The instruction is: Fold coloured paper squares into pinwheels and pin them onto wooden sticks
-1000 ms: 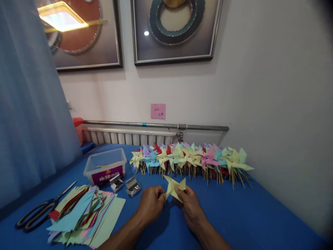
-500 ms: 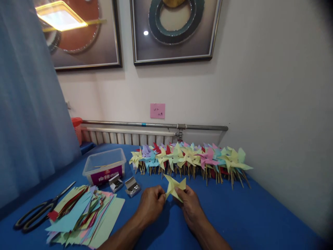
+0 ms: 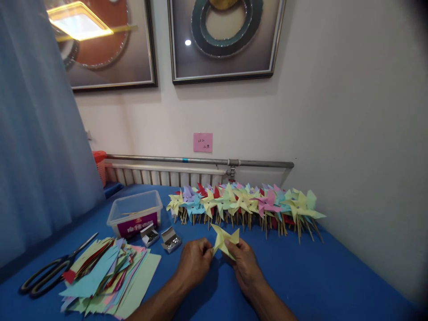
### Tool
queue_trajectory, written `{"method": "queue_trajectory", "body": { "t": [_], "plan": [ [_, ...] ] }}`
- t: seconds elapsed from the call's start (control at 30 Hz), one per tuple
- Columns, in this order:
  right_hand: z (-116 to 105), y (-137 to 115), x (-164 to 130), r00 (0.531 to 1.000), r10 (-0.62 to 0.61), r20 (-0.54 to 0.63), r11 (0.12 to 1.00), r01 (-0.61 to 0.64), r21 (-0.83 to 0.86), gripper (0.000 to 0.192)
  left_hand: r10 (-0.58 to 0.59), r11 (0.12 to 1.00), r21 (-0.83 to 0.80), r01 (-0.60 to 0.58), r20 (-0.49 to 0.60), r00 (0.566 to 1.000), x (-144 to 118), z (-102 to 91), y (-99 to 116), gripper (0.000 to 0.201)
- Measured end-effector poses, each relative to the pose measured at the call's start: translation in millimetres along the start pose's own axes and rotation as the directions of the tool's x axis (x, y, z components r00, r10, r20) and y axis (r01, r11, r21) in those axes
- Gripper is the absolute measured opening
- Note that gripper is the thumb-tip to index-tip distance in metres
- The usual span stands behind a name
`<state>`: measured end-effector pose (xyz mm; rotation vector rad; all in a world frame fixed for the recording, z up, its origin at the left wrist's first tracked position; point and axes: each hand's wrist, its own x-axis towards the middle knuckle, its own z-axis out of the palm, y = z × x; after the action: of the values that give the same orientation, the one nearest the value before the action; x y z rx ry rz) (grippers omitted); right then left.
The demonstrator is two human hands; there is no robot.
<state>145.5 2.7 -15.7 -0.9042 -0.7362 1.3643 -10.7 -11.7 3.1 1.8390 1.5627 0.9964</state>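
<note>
A pale yellow paper pinwheel (image 3: 222, 240), its blades folded in, is held up over the blue-covered table between my hands. My right hand (image 3: 245, 263) grips it from the right, the thumb pressed on its middle. My left hand (image 3: 195, 261) is closed at the pinwheel's left side, fingertips at the tip of one blade; its fingers are curled, so the exact pinch is partly hidden. No stick shows on this pinwheel. Left of my left hand are two small open boxes, one with shiny metal pins (image 3: 171, 240) and one with darker pieces (image 3: 149, 235).
A long row of finished pinwheels on sticks (image 3: 242, 203) lies along the back. At left are a clear plastic tub (image 3: 135, 209) with a few sticks, a pile of coloured paper (image 3: 107, 276) and black-handled scissors (image 3: 55, 269). A blue curtain (image 3: 43, 125) hangs at far left.
</note>
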Motion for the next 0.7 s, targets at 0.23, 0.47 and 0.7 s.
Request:
{"method": "queue_trajectory", "body": {
  "t": [0.23,0.47,0.7],
  "plan": [
    [2.1,-2.9,-2.1,1.0,0.018,0.011,1.0,-0.018,0.012,0.035,-0.007,1.0,0.008,0.007,0.004,1.0,0.6,-0.8,0.6,0.018],
    [0.7,-0.8,0.2,1.0,0.007,0.016,0.999,-0.008,0.037,0.039,0.009,1.0,0.007,-0.009,0.007,1.0,0.1,-1.1,0.4,0.018],
    [-0.8,2.2,3.6,1.0,0.0,0.023,0.999,-0.001,0.034,0.038,0.012,0.999,0.03,-0.012,-0.009,1.0,-0.2,0.7,-0.1,0.017]
  ]
}}
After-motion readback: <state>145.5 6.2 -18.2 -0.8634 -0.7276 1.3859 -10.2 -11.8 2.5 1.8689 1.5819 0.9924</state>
